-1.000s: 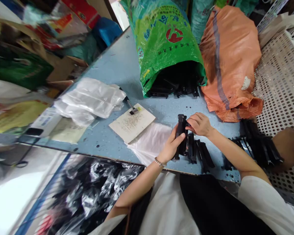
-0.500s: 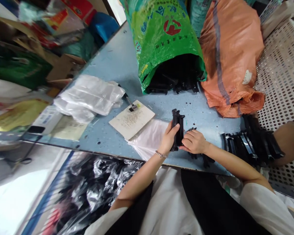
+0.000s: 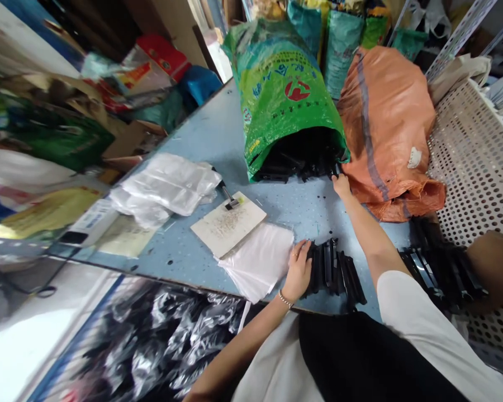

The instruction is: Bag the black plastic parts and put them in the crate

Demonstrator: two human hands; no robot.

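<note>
Close to the front edge of the table, my left hand (image 3: 299, 272) is closed against the left end of a row of black plastic parts (image 3: 329, 265). These long, narrow parts stand side by side, with a few leaning at the right end. My right hand (image 3: 341, 185) reaches forward to the mouth of a green printed bag (image 3: 293, 106), its fingers pinched on the end of a black part there. More black parts fill the bag's dark opening. A stack of clear plastic bags (image 3: 262, 257) lies just left of my left hand.
A beige board (image 3: 222, 231) with a black-handled metal tool (image 3: 231, 202) lies left of centre, near folded clear bags (image 3: 171, 181). On the right are an orange sack (image 3: 392, 123), a perforated white crate (image 3: 469, 151) and another person's hand (image 3: 494, 268) beside more black parts.
Both hands were holding black parts together over the table. Now my left hand has lowered to the row, and my right hand has moved forward to the green bag's mouth. The view has shifted.
</note>
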